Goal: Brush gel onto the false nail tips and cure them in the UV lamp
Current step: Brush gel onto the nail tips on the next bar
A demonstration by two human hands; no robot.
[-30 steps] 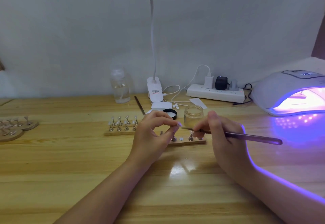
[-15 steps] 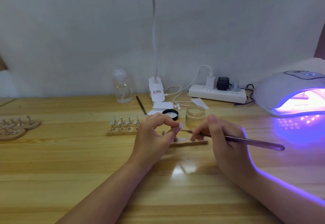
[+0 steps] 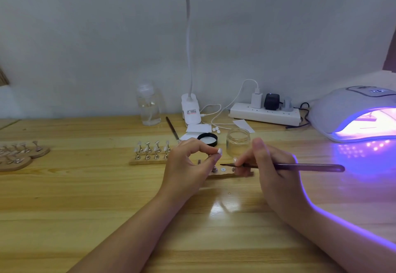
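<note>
While the left hand (image 3: 188,165) pinches a small false nail tip (image 3: 219,151) between thumb and forefinger, the right hand (image 3: 272,165) grips a dark gel brush (image 3: 300,167) like a pen. Brush lies nearly level, bristle end pointing left, just below and beside the pinched tip; contact between bristles and tip cannot be told. Both hands hover over a narrow wooden strip (image 3: 227,174) with a few metal studs on it.

Containers. Open glass jar (image 3: 238,141) behind the hands, upright, with a pale yellowish clear fill; how high it reaches is unclear. Its black lid (image 3: 207,139) lies flat just left of it, white inner face up. Clear plastic bottle (image 3: 149,106) stands near the wall, colourless liquid in roughly its lower part, a thin tube inside.

UV lamp (image 3: 351,111) at far right on the table (image 3: 85,197), lit violet-pink; a flat piece shows inside the opening, detail too washed out to read.

Left of the hands, a wooden stand (image 3: 147,161) carries two rows of upright metal holders with pale nail tips on top. Two round wooden bases (image 3: 23,154) at the far left edge bear more holders. Spare brush (image 3: 172,130) lies behind the stand. Power strip (image 3: 264,115) and desk lamp base (image 3: 190,111) sit against the wall.
</note>
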